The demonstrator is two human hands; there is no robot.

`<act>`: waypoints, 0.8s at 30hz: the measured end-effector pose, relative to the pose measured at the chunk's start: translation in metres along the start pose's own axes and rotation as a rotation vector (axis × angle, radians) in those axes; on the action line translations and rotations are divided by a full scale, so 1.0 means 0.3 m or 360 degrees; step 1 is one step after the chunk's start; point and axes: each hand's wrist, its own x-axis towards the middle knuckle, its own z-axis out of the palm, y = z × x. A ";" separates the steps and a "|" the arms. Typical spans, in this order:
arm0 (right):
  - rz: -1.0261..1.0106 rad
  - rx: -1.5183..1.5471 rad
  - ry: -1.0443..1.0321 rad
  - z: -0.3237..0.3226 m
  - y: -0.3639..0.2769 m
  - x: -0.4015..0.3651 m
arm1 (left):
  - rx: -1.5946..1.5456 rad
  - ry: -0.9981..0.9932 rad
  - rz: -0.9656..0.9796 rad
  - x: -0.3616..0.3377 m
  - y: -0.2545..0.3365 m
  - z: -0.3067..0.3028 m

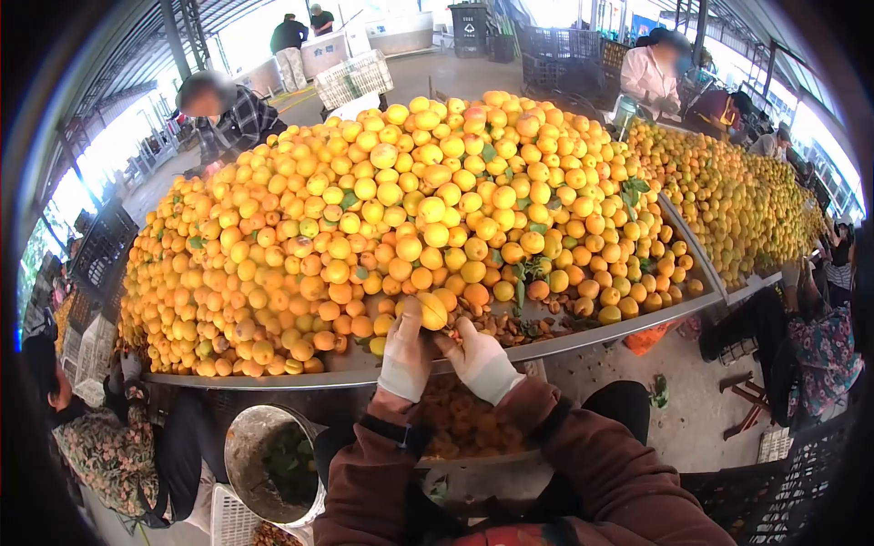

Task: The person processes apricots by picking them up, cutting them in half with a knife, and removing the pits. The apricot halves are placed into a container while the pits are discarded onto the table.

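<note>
My left hand (405,358), in a pale glove, is at the near edge of the metal table (583,338), its fingers closed round a yellow-orange apricot (432,312). Beside it, my right hand (484,362), gloved too, has its thumb and fingers drawn together close to the left thumb. What the right fingers pinch, if anything, is too small to make out. Past both hands rises a big heap of apricots (391,196) with some green leaves among them. Brown pits or scraps (514,328) lie on the table just right of my hands.
Below the table edge, between my knees, sits a container of orange fruit pieces (469,419). A white bucket (238,441) with leaves inside stands at my left. Black crates (774,482) are at lower right. Other people work around the heaps, including a second one (728,191).
</note>
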 end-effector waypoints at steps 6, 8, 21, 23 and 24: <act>-0.0029 0.0592 0.0066 0.014 0.021 -0.015 | -0.0293 0.0091 -0.0196 0.018 -0.074 0.004; -0.0056 0.0586 0.0114 0.014 0.000 -0.016 | -0.0144 0.0079 0.0254 0.018 -0.050 0.030; 0.0029 0.0440 0.0082 0.004 -0.038 -0.015 | -0.0013 0.0134 0.0499 0.026 -0.047 0.045; 0.0084 0.0381 0.0049 0.017 -0.025 -0.019 | 0.0008 0.0172 0.0310 0.004 -0.042 0.039; 0.0127 0.0316 0.0019 0.024 -0.017 -0.020 | 0.0025 0.0209 0.0135 -0.004 -0.038 0.038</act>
